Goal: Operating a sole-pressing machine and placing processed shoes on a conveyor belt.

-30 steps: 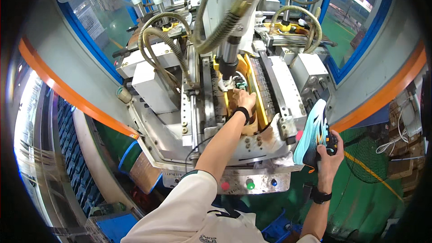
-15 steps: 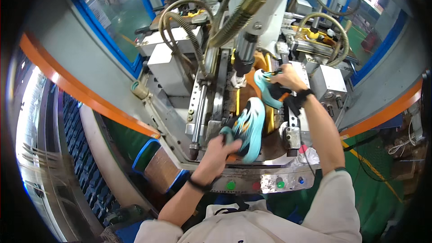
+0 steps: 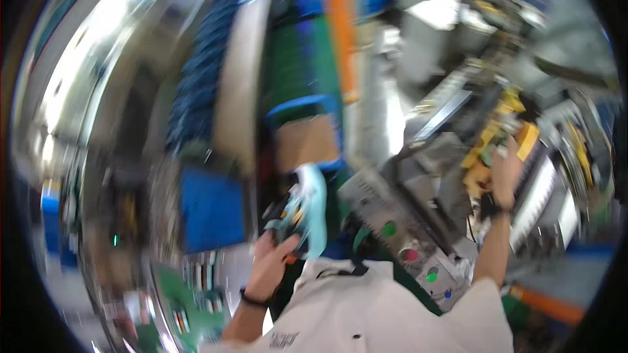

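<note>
My left hand [image 3: 269, 265] is closed on a light-blue and black sneaker [image 3: 314, 212] with small orange touches, held in front of my body, sole side to the right. My right hand [image 3: 505, 173] reaches into the machine, beside its yellow side plates [image 3: 528, 138]. Motion blur smears its fingers. A hint of pale green shows beside them, but I cannot tell whether a second sneaker is in that hand.
Between my arms runs the machine's control panel [image 3: 418, 258] with coloured buttons. An orange upright edge [image 3: 339, 39] bounds the machine. Left of it are a blue-framed brown board [image 3: 307, 142], a blue panel [image 3: 210, 209] and a dark ridged conveyor belt [image 3: 203, 78].
The view has swung left and blurred. My left hand has carried its sneaker away from the machine to the left; my right hand remains at the machine.
</note>
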The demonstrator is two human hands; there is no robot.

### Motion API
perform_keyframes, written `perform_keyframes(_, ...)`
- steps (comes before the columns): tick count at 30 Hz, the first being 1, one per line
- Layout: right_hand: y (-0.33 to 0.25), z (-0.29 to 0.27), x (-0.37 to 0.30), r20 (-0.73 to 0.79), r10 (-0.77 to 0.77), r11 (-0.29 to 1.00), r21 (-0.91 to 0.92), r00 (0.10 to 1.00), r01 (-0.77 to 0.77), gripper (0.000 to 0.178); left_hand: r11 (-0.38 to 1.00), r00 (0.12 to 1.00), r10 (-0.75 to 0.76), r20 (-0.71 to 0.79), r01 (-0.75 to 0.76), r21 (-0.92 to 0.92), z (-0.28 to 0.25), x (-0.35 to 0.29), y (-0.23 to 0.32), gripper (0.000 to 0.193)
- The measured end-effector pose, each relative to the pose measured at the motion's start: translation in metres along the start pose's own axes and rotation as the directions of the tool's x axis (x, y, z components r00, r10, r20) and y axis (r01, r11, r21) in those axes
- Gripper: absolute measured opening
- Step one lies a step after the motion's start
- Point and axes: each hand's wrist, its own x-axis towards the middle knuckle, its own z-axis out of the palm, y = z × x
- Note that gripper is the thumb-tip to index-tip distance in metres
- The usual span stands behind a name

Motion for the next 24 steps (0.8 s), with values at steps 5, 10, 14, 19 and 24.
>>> perform_keyframes(5,-0.048,0.048,-0.180,0.366,-0.237,0.972,0.087,0.900,0.220,0.010,0.738,0.976,-0.213,-0.044,0.131,-0.662,-0.003,-0.021,-0.078,0.028)
perform_keyframes(10,0.030,0.146,-0.254,0.554,-0.411,0.886,0.058,0.724,0.459,0.011,0.781,0.919,-0.344,-0.190,0.168,-0.601,-0.026,-0.085,-0.148,0.020)
perform_keyframes(14,0.061,0.162,-0.250,0.491,-0.491,0.840,0.050,0.719,0.540,0.016,0.594,0.811,-0.516,-0.277,0.106,-0.797,-0.050,-0.134,-0.189,0.021)
perform_keyframes(19,0.032,0.184,-0.215,0.371,-0.529,0.824,0.010,0.763,0.566,0.025,0.523,0.661,-0.550,-0.510,-0.204,-0.828,-0.121,-0.180,-0.253,0.023)
perform_keyframes(24,-0.295,0.182,-0.206,0.511,-0.701,0.687,0.671,0.497,0.279,0.012,0.452,0.476,-0.616,-0.627,-0.439,-0.777,-0.225,-0.202,-0.387,0.028)
